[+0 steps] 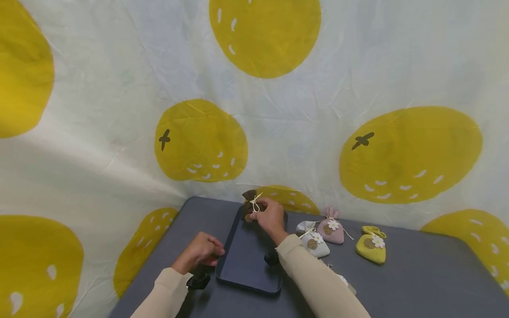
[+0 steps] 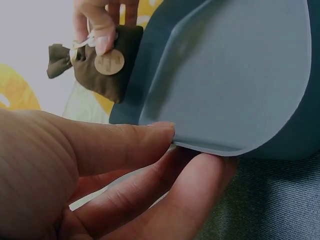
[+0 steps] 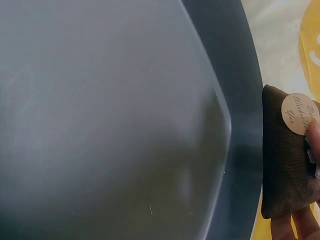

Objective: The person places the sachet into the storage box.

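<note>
My right hand (image 1: 273, 218) pinches a small brown drawstring pouch (image 1: 249, 207) over the far end of a dark grey tray (image 1: 248, 260). A cream cord ties the pouch's neck. In the left wrist view the pouch (image 2: 102, 82) shows a round tan label; in the right wrist view this label carries handwriting-style print. My left hand (image 1: 203, 251) is at the tray's left side. Close up, its thumb (image 2: 135, 145) lies on the tray's rim with fingers beneath, gripping the edge. The tray's inner floor (image 3: 110, 100) holds nothing that I can see except tiny specks.
Right of the tray lie a white pouch (image 1: 317, 245), a pink pouch (image 1: 332, 232) and a yellow pouch (image 1: 370, 249), each with a white flower. Another pale item (image 1: 349, 285) is partly hidden by my right sleeve. A fruit-print curtain (image 1: 294, 145) hangs behind the dark table (image 1: 417, 274).
</note>
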A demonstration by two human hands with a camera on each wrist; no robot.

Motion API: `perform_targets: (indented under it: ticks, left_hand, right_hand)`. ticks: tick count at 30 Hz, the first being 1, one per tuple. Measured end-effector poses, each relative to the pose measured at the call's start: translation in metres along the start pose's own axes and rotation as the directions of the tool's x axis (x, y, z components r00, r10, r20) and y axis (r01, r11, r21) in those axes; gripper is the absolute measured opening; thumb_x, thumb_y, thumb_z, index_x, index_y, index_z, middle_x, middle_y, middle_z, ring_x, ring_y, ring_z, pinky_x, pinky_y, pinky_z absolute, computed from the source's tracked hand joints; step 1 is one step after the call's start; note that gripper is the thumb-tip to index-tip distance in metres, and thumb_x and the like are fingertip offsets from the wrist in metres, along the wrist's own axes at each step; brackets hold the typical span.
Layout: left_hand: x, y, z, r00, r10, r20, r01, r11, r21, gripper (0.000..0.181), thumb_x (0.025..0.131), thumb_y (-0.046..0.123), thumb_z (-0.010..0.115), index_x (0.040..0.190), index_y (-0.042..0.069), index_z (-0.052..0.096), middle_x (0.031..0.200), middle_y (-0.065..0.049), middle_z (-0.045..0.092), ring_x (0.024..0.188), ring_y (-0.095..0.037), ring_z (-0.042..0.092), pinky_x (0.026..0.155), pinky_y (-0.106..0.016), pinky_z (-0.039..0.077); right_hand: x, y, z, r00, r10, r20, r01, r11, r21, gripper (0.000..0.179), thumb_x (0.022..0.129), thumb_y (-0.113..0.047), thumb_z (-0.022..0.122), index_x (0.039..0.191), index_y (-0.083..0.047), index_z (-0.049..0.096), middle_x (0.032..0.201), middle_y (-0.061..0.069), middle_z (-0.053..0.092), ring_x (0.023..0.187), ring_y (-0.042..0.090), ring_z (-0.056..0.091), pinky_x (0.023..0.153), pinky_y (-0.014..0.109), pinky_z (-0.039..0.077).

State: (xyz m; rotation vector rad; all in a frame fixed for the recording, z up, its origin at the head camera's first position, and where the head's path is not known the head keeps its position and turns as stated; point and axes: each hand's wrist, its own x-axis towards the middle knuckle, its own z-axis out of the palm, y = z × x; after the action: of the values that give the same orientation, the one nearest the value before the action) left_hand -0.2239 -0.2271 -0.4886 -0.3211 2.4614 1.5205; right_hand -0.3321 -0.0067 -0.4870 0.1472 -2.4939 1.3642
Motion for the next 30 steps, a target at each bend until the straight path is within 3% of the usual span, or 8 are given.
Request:
perform_targets:
  ticks: [16,23,30]
  left_hand:
    - [0.002,0.004,0.003,1.000,0.004,0.013,-0.004,1.000,0.004,0.013,0.085,-0.004,0.078,0.098,-0.004,0.078,0.085,-0.010,0.075,0.056,-0.014,0.064,0.055,-0.031,0.060]
    - [0.000,0.004,0.004,1.000,0.003,0.018,-0.003,1.000,-0.001,0.014,0.085,-0.003,0.079,0.099,-0.004,0.078,0.086,-0.010,0.075,0.056,-0.014,0.063,0.055,-0.032,0.061]
    - [0.000,0.002,0.001,1.000,0.009,0.000,-0.009,1.000,0.004,0.013,0.084,-0.005,0.078,0.097,-0.005,0.077,0.085,-0.011,0.074,0.056,-0.016,0.063,0.054,-0.033,0.061]
  right_hand:
    - [0.007,0.001,0.000,0.998,-0.044,-0.040,0.044,0.999,0.004,0.042,0.064,-0.007,0.095,0.104,-0.013,0.081,0.100,0.006,0.082,0.097,0.032,0.072,0.087,0.047,0.056]
    - [0.004,0.004,-0.004,0.989,-0.028,0.146,0.033,0.999,-0.029,0.053,0.076,-0.006,0.088,0.127,-0.007,0.073,0.126,0.015,0.075,0.121,0.039,0.066,0.102,0.055,0.054]
    - [0.005,0.013,-0.023,0.983,-0.035,0.181,0.045,0.998,-0.051,0.050,0.080,-0.010,0.087,0.127,-0.004,0.073,0.126,0.015,0.075,0.122,0.039,0.066,0.103,0.055,0.054]
